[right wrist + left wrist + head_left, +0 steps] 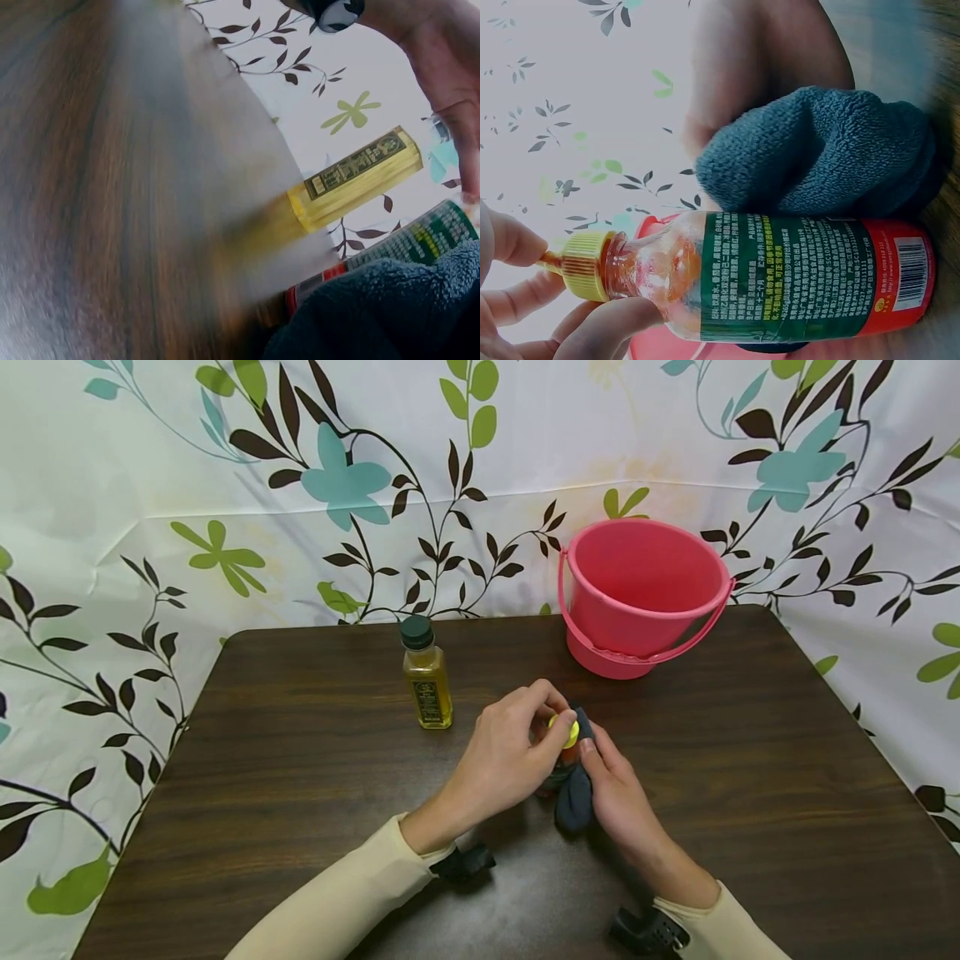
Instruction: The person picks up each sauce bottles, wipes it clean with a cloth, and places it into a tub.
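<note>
A sauce bottle point(780, 277) with a green and red label and a yellow nozzle cap point(585, 266) stands on the table between both hands. Reddish sauce smears its clear shoulder. My left hand point(510, 747) pinches the cap's narrow tip, with another finger lying along the bottle's neck. My right hand point(624, 797) holds a dark blue-grey cloth point(817, 150) against the bottle's side. In the head view the left hand covers much of the bottle. The right wrist view shows the cloth in front of the label, while the right fingers are out of sight there.
A small bottle of yellow oil point(429, 689) with a dark green cap stands to the left of the hands. Behind them, at the table's back right, is a pink bucket point(622, 639) with its handle down. A leaf-patterned curtain point(480, 552) hangs behind the brown table point(300, 793).
</note>
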`<control>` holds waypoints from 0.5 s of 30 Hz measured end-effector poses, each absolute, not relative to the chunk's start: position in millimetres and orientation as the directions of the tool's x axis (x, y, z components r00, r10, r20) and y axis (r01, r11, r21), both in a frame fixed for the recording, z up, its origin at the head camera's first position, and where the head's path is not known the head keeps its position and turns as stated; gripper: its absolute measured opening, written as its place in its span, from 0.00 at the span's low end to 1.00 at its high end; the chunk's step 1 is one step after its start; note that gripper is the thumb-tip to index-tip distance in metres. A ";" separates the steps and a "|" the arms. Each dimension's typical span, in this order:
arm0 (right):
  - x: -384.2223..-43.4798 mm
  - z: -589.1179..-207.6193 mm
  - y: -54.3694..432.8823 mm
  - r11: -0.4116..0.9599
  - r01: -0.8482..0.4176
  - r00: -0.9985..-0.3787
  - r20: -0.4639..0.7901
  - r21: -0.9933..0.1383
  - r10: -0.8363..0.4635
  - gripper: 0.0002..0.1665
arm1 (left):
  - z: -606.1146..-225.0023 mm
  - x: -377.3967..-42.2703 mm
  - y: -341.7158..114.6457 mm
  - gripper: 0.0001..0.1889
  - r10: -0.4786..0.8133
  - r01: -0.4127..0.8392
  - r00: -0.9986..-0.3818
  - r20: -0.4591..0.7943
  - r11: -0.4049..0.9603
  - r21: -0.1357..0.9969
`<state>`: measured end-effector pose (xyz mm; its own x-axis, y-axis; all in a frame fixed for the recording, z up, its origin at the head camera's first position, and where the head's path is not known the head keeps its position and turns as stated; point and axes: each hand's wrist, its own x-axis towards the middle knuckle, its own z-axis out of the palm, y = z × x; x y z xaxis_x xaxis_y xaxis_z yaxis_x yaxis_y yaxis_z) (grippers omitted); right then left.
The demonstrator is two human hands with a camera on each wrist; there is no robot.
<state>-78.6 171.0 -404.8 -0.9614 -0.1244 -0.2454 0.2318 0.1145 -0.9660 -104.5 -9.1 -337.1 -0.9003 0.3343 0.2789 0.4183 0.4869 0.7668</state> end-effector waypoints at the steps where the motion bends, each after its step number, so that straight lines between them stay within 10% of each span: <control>1: -79.5 -406.2 171.3 0.128 0.219 -0.964 -0.235 -0.967 -0.124 0.27 | -337.3 -104.8 -9.1 0.04 0.335 0.421 -0.899 0.281 0.485 0.767; 15: -88.5 -414.4 176.1 0.346 0.103 -0.977 -0.160 -0.933 -0.141 0.27 | -337.2 -103.6 -9.8 0.05 0.336 0.420 -0.899 0.280 0.481 0.770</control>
<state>-88.5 176.1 -414.4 -0.9770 -0.1412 -0.1599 0.1027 0.3457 -0.9327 -103.6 -9.8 -337.2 -0.8993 0.3356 0.2805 0.4196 0.4807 0.7700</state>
